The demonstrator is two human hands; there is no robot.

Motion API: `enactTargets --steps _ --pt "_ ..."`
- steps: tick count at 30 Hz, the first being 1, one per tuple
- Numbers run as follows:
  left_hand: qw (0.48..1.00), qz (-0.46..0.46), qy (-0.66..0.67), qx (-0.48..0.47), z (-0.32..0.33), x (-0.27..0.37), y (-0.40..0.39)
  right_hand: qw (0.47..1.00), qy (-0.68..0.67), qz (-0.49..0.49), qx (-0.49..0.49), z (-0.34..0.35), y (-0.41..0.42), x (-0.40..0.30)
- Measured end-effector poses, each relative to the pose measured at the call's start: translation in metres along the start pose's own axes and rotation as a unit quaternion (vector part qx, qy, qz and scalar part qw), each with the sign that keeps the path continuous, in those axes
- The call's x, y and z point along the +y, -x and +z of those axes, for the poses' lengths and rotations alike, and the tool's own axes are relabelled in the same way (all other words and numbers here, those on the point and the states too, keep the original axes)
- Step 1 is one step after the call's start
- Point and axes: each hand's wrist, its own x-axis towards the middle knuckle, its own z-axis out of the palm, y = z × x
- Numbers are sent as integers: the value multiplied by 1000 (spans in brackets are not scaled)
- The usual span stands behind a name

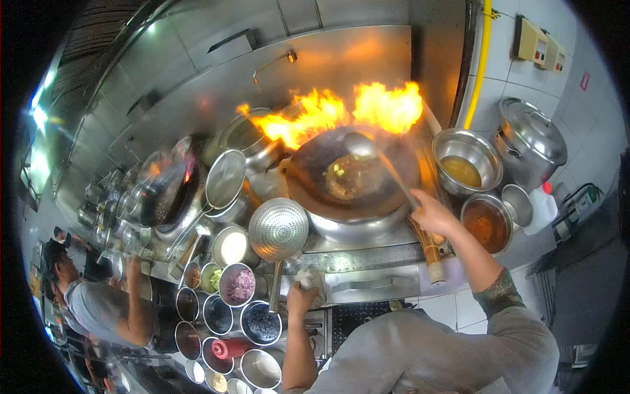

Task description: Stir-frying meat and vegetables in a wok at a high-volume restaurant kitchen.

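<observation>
My right hand point(433, 213) grips the long handle of a wok ladle point(362, 144). The ladle's bowl is over a dark wok point(315, 197), near brown food point(347, 182) with pale green and yellow pieces. Large flames point(339, 113) rise behind the wok's far rim. At the counter's front edge my left hand point(301, 298) is closed around what looks like a pale bundled cloth point(307, 279); fingers and cloth partly hide each other. Left of the wok lies a perforated skimmer point(278, 229), its handle close to my left hand.
Steel pots of ingredients, including sliced purple onion point(240, 285), stand at lower left with a red squeeze bottle point(229, 347). A bamboo wok brush point(430, 253), a bowl of yellowish liquid point(460, 170) and a lidded pot point(531, 135) are right. Another person point(98, 305) stands left near a second wok point(172, 199).
</observation>
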Motion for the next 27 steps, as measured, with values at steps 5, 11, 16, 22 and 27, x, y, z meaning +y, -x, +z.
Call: enactTargets --steps 5,11,16,22,27 --pt "813 -125 562 -88 -17 4 14 989 -122 10 -88 -8 32 -1" --pt "648 -128 724 -199 8 94 -19 981 145 -132 -15 -23 38 22" --pt "620 -133 713 -299 -10 206 -45 965 159 -192 81 -49 69 62" --pt "694 -168 652 -253 47 200 -73 984 147 -98 12 -68 59 21" --pt "703 -210 621 -276 -3 239 -15 959 147 -205 -127 -121 50 39"
